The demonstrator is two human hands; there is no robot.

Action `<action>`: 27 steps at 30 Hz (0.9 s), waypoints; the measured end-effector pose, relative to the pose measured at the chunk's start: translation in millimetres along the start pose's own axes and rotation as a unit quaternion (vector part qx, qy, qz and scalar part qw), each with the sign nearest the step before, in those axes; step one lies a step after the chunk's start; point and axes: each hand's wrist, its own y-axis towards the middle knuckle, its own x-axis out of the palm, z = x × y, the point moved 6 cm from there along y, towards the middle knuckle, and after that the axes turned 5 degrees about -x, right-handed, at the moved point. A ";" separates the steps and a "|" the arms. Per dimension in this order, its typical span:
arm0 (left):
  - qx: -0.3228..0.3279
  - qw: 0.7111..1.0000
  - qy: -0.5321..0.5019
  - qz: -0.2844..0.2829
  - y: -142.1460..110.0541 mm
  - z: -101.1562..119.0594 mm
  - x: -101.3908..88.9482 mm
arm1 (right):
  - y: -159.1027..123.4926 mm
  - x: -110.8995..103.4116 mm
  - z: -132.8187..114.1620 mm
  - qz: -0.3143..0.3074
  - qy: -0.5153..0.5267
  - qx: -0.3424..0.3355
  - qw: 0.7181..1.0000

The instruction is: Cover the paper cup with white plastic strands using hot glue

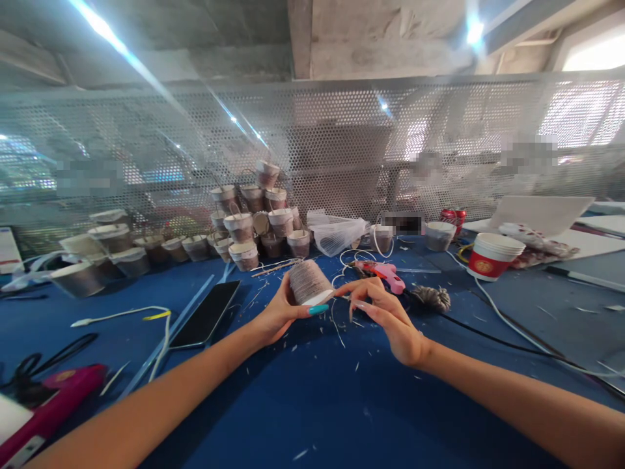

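Observation:
My left hand (pixel 279 311) is closed around a small cup wrapped in greyish-brown cord (pixel 310 281). The cup is tilted, its white rim (pixel 318 298) turned down toward my right hand. My right hand (pixel 383 314) is close by on the right, palm side hidden, with fingers loosely bent and apart. Its index fingertip reaches the cup's rim, and I make out nothing held in it. A thin white cord (pixel 338 332) trails on the blue table just below, between the hands. Just behind the right hand lie pink-handled scissors (pixel 390 279).
Similar small cups are stacked at the back, one front cup (pixel 244 256) among them. A phone (pixel 208 314) and a magenta tool (pixel 63 397) lie left. Paper cups (pixel 494 255), a grey yarn bundle (pixel 432 298) and a black cable (pixel 502 340) are right. A perforated screen (pixel 336 150) stands behind.

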 end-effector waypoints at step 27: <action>-0.002 0.999 0.037 0.014 0.8 -3.8 -1.4 | -1.9 13.7 2.0 -0.131 0.033 0.069 0.988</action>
